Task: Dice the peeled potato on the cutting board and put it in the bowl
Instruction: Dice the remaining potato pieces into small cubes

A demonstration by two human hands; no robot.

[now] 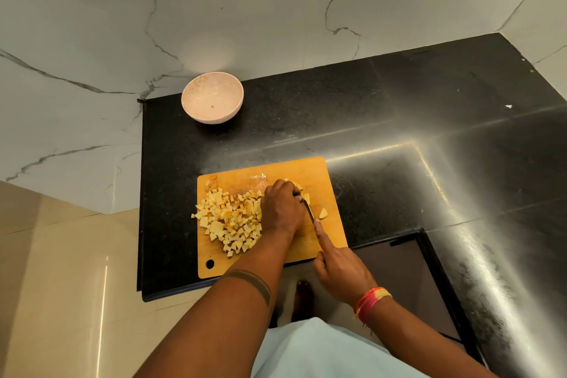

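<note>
I observe one head view, looking down on a black stone counter (368, 107) set against a white marble-patterned wall.

A wooden cutting board (333, 233) lies near the counter's front edge, its hanging hole at the near left corner. On its left half sits a loose heap of diced potato (228, 219), pale yellow cubes, some reaching the board's left edge. One separate potato piece (323, 213) lies just right of the blade.

The left hand (280, 208) rests knuckles-up on the middle of the board, fingers curled down over the uncut potato remainder (296, 184), of which only a pale sliver shows beyond the fingertips. I read this as a holding grip, though the contact itself is hidden under the hand.

The right hand (339, 270) grips the knife (309, 210) at the board's near right edge; the handle is covered by the closed fingers, and the index finger lies straight along the blade's spine. The blade runs beside the left hand's fingers. I cannot tell whether its edge touches the board.

A pink bowl (212, 97) stands at the counter's back left, well apart from the board, upright, holding only a tiny speck.

The right wrist carries a red and yellow thread band (371, 301).
</note>
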